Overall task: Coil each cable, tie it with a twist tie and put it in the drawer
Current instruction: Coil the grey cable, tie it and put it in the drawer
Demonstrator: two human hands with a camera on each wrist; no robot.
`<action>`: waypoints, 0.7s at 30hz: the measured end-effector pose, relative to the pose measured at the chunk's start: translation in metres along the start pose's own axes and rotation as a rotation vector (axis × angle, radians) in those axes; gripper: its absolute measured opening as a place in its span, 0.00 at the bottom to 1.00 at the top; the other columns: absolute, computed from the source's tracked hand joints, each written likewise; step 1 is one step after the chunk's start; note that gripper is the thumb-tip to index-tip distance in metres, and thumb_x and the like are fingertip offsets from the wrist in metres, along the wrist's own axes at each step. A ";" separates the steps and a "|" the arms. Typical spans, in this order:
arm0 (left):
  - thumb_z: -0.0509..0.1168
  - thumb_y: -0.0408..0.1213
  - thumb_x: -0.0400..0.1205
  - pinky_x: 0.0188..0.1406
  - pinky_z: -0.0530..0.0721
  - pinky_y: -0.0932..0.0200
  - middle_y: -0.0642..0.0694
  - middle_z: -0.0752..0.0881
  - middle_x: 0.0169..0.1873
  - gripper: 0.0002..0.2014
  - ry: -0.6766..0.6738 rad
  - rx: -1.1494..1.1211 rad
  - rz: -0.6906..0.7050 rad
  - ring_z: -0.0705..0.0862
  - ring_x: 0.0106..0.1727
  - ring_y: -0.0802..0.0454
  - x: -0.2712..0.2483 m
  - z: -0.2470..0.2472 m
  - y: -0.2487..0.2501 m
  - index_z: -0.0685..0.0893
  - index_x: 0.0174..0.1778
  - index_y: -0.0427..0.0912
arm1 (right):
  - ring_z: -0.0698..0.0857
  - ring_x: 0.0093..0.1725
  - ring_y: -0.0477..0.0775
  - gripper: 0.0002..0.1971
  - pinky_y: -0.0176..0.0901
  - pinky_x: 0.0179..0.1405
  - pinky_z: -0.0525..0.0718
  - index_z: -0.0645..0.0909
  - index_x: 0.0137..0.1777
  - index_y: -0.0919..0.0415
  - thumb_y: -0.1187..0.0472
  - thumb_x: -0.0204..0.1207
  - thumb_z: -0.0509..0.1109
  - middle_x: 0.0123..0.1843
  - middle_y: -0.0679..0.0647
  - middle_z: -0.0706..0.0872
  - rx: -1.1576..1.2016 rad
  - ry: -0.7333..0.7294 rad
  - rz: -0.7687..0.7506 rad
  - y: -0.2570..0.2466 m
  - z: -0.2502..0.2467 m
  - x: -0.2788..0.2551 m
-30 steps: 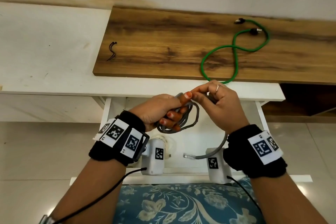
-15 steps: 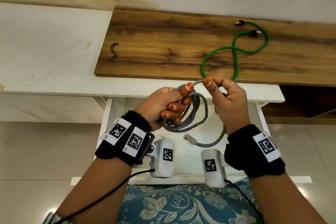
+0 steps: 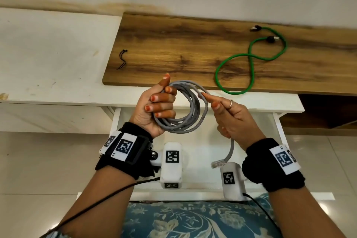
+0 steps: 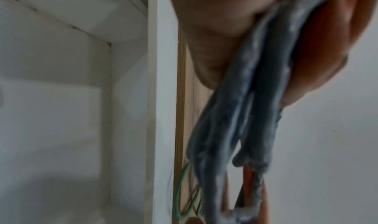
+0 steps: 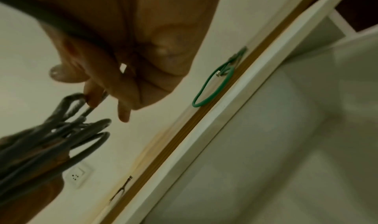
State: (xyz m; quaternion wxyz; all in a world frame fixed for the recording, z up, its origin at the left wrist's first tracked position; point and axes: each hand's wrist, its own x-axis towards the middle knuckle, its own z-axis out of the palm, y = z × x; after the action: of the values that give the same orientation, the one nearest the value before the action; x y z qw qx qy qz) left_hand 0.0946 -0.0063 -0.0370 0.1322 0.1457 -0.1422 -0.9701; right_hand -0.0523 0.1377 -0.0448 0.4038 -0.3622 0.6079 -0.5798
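Head view: left hand [image 3: 156,110] gripped the grey cable [image 3: 185,121] coil over the open drawer [image 3: 278,121]; right hand [image 3: 233,116], at 3 o'clock of it, guided the loose tail, which ran down toward 6 o'clock. Left wrist view: fingers curled round the strands. Right wrist view: blurred, but the right hand's fingers probably pinched the tail.

Twist ties [image 3: 121,59] left of cable [image 3: 251,60] on board [image 3: 173,48]

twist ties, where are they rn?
Head view: the twist ties lie on the left end of the wooden board, far left of the green cable, untouched, beyond the left hand.
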 end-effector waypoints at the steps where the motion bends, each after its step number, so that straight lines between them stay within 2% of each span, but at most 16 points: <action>1: 0.56 0.50 0.85 0.11 0.63 0.70 0.51 0.77 0.12 0.21 -0.040 -0.056 -0.026 0.76 0.10 0.58 0.000 -0.002 0.000 0.78 0.34 0.38 | 0.51 0.24 0.53 0.15 0.34 0.18 0.53 0.84 0.62 0.47 0.54 0.76 0.65 0.23 0.45 0.64 0.046 0.003 0.044 -0.001 0.002 0.000; 4: 0.55 0.49 0.87 0.16 0.66 0.66 0.47 0.82 0.17 0.21 -0.141 -0.166 -0.084 0.80 0.14 0.54 0.002 -0.006 -0.001 0.77 0.39 0.34 | 0.54 0.23 0.47 0.18 0.32 0.16 0.54 0.87 0.59 0.50 0.54 0.68 0.72 0.31 0.53 0.71 0.202 0.025 0.161 -0.003 0.007 0.000; 6: 0.55 0.50 0.87 0.17 0.66 0.65 0.46 0.82 0.18 0.21 -0.182 -0.212 -0.094 0.81 0.15 0.53 0.002 -0.010 -0.001 0.76 0.39 0.35 | 0.58 0.20 0.42 0.18 0.29 0.13 0.57 0.87 0.59 0.52 0.56 0.68 0.73 0.43 0.60 0.82 0.292 0.028 0.256 -0.002 0.012 0.002; 7: 0.56 0.50 0.86 0.17 0.66 0.65 0.46 0.82 0.18 0.21 -0.191 -0.228 -0.097 0.81 0.15 0.53 0.002 -0.010 -0.002 0.76 0.39 0.35 | 0.60 0.19 0.41 0.18 0.28 0.13 0.57 0.86 0.60 0.54 0.57 0.69 0.72 0.46 0.59 0.85 0.334 0.031 0.293 -0.002 0.012 0.001; 10: 0.57 0.51 0.85 0.16 0.66 0.67 0.47 0.81 0.16 0.20 -0.182 -0.225 -0.067 0.79 0.14 0.54 0.002 -0.009 -0.006 0.75 0.38 0.36 | 0.61 0.18 0.39 0.19 0.26 0.11 0.58 0.84 0.61 0.55 0.59 0.68 0.70 0.36 0.48 0.87 0.441 0.055 0.335 -0.003 0.014 0.001; 12: 0.58 0.51 0.84 0.19 0.71 0.67 0.48 0.80 0.16 0.20 -0.154 -0.211 -0.029 0.78 0.14 0.55 0.003 -0.006 -0.010 0.76 0.37 0.37 | 0.62 0.17 0.39 0.19 0.27 0.10 0.59 0.84 0.59 0.54 0.59 0.67 0.71 0.35 0.48 0.86 0.471 0.097 0.347 -0.003 0.016 0.001; 15: 0.59 0.53 0.82 0.36 0.81 0.66 0.50 0.79 0.15 0.20 -0.119 -0.182 0.055 0.76 0.13 0.58 0.004 -0.003 -0.019 0.77 0.35 0.39 | 0.61 0.16 0.40 0.17 0.28 0.09 0.61 0.81 0.56 0.53 0.58 0.66 0.72 0.35 0.52 0.87 0.474 0.159 0.359 -0.002 0.018 0.003; 16: 0.58 0.54 0.82 0.36 0.82 0.66 0.51 0.78 0.15 0.20 -0.118 -0.188 0.073 0.76 0.13 0.58 0.005 -0.002 -0.019 0.77 0.35 0.39 | 0.61 0.16 0.40 0.17 0.28 0.09 0.61 0.80 0.56 0.53 0.57 0.65 0.72 0.36 0.54 0.88 0.473 0.175 0.358 -0.001 0.019 0.004; 19: 0.56 0.55 0.82 0.21 0.78 0.72 0.51 0.77 0.14 0.21 -0.094 -0.178 0.106 0.75 0.11 0.59 0.007 -0.001 -0.018 0.77 0.35 0.40 | 0.61 0.19 0.43 0.17 0.31 0.13 0.62 0.77 0.58 0.52 0.54 0.70 0.74 0.43 0.70 0.86 0.370 0.228 0.324 0.002 0.022 0.006; 20: 0.56 0.55 0.82 0.18 0.76 0.73 0.52 0.76 0.13 0.21 -0.074 -0.156 0.128 0.74 0.10 0.60 0.007 -0.001 -0.017 0.77 0.35 0.40 | 0.61 0.20 0.44 0.14 0.33 0.15 0.63 0.77 0.58 0.51 0.53 0.74 0.72 0.42 0.73 0.83 0.268 0.242 0.279 0.004 0.024 0.006; 21: 0.55 0.55 0.82 0.16 0.74 0.74 0.52 0.75 0.13 0.21 -0.046 -0.138 0.159 0.73 0.10 0.60 0.008 0.000 -0.015 0.77 0.35 0.40 | 0.63 0.19 0.45 0.12 0.36 0.16 0.66 0.76 0.58 0.51 0.54 0.77 0.70 0.39 0.71 0.82 0.132 0.252 0.209 0.007 0.026 0.006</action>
State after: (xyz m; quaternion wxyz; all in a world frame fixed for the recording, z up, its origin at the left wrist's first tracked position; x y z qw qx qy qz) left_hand 0.0842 0.0054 -0.0440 0.2151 0.1020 -0.0891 -0.9672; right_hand -0.0307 0.1217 -0.0520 0.4054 -0.1942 0.6487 -0.6141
